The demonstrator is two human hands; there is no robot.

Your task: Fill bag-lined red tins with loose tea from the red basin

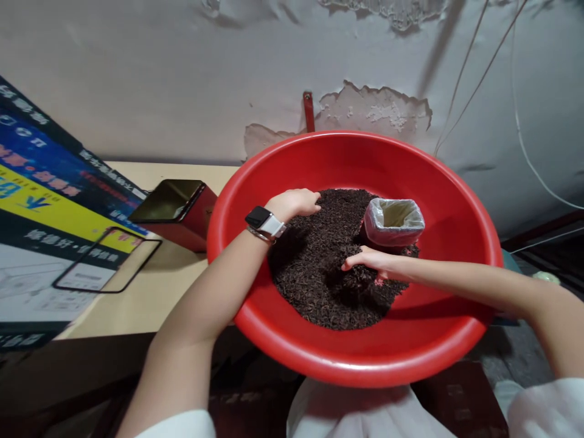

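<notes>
A wide red basin (pixel 365 365) holds a heap of loose dark tea leaves (pixel 310 274). My left hand (pixel 297 202), with a watch on its wrist, is at the heap's far left edge; its fingers bend down at the leaves, thumb and forefinger slightly apart. Nothing shows in it. Deeper in the heap, my right hand (pixel 371 261) has its fingers partly buried, with a clump of leaves gathered in it. Just beyond the right hand, an open tin (pixel 395 234) lined with a clear plastic bag stands upright in the leaves.
Left of the basin, an open red tin (pixel 185 219) with a dark rim stands on the pale tabletop (pixel 132 310). A thin black rectangular frame (pixel 107 291) and a large printed box (pixel 50 225) are further left. A peeling wall (pixel 182 79) rises behind.
</notes>
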